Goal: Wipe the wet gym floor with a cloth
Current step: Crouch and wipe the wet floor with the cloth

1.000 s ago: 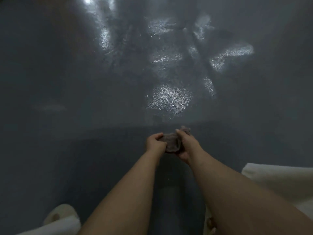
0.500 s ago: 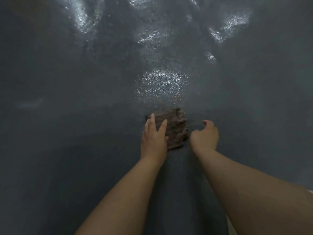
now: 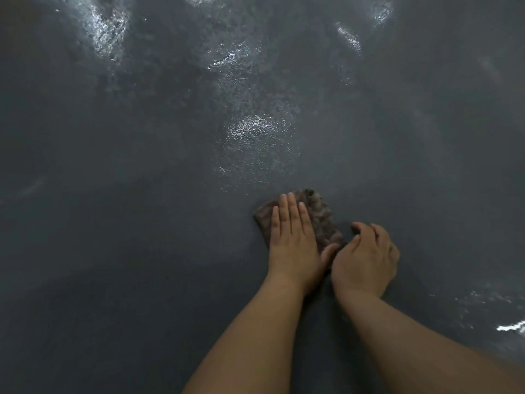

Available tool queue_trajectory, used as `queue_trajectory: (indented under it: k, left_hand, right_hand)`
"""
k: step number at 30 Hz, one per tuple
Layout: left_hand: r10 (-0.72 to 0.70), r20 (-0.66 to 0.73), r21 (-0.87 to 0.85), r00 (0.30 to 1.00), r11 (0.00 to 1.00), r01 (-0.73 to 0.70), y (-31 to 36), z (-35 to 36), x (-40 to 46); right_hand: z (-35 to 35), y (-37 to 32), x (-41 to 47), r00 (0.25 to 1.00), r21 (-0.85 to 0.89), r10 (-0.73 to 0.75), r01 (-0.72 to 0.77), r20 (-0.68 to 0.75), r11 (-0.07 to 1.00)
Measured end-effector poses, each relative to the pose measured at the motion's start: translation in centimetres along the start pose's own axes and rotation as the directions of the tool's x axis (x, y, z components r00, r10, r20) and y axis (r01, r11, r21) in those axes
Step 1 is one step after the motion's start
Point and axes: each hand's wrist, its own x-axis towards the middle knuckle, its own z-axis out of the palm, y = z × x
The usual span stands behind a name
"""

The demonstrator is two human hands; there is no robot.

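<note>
A: Why is the left hand [image 3: 292, 237] flat like that?

B: Straight fingers press the cloth [image 3: 318, 220] onto the floor [image 3: 142, 223], likely so the whole palm bears down for a wipe. The right hand [image 3: 366, 257] sits just right of the cloth, fingers loosely curled and holding nothing, perhaps bracing.

A: Where's the cloth?

B: Folded, near centre, just short of a shiny wet patch [image 3: 255, 132].

A: Anything unclear?

B: The left hand covers the cloth's near half; the dim light blurs where the wet ends.
</note>
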Motion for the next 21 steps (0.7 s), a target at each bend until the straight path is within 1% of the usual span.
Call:
queue_trajectory:
  k: [1,4,6,7,8,10,13,15,17,19,20,21]
  left_hand:
    - [0.02,0.009,0.009,1.0,1.0,-0.021,-0.3,-0.2,0.2]
    - [0.088,-0.039,-0.01,0.995,0.996,-0.088,-1.7,-0.5,0.7]
    - [0.128,-0.048,0.038,0.991,0.991,-0.126,-3.6,-0.8,1.3]
    - [0.122,-0.051,0.072,0.991,0.99,-0.119,-4.9,-1.1,1.6]
    - [0.093,-0.072,0.092,0.993,0.992,-0.086,-6.4,-1.3,1.9]
    - [-0.019,-0.123,0.091,0.992,0.995,0.03,-10.0,-1.5,2.1]
    - [-0.236,-0.191,-0.009,0.953,0.971,0.239,-15.1,-1.0,0.0]
    - [-0.373,-0.183,-0.086,0.91,0.928,0.363,-15.9,-0.6,-2.1]
    - [-0.472,-0.145,-0.143,0.87,0.88,0.453,-14.6,-0.1,-3.3]
    - [-0.512,-0.112,-0.18,0.852,0.853,0.489,-11.5,0.2,-3.5]
    - [-0.483,-0.093,-0.162,0.871,0.87,0.466,-9.3,0.5,-3.4]
    - [-0.414,-0.08,-0.127,0.907,0.907,0.402,-6.7,1.0,-3.4]
  right_hand:
    - [0.1,0.1,-0.1,1.0,0.005,-0.003,0.003,-0.016,1.0]
    - [0.5,0.4,-0.5,0.997,-0.013,-0.063,0.063,-0.046,0.998]
    - [0.4,1.0,-0.7,0.993,-0.062,-0.114,0.113,-0.002,0.992]
    - [0.3,1.4,-0.7,0.991,-0.096,-0.13,0.133,0.034,0.987]
    - [0.1,1.7,-0.8,0.987,-0.123,-0.144,0.151,0.067,0.981]
    - [-0.2,2.2,-0.8,0.979,-0.138,-0.176,0.189,0.102,0.972]
    - [-0.5,3.0,-0.7,0.971,-0.111,-0.21,0.222,0.111,0.969]
    - [-0.6,3.5,-0.4,0.964,-0.091,-0.242,0.252,0.113,0.963]
    - [-1.0,3.9,0.1,0.957,-0.049,-0.274,0.279,0.1,0.959]
    - [-1.7,3.9,0.6,0.959,0.021,-0.267,0.266,0.093,0.964]
    - [-2.1,3.8,0.8,0.962,0.054,-0.255,0.251,0.093,0.967]
    - [-2.7,3.5,1.0,0.966,0.078,-0.245,0.239,0.087,0.968]
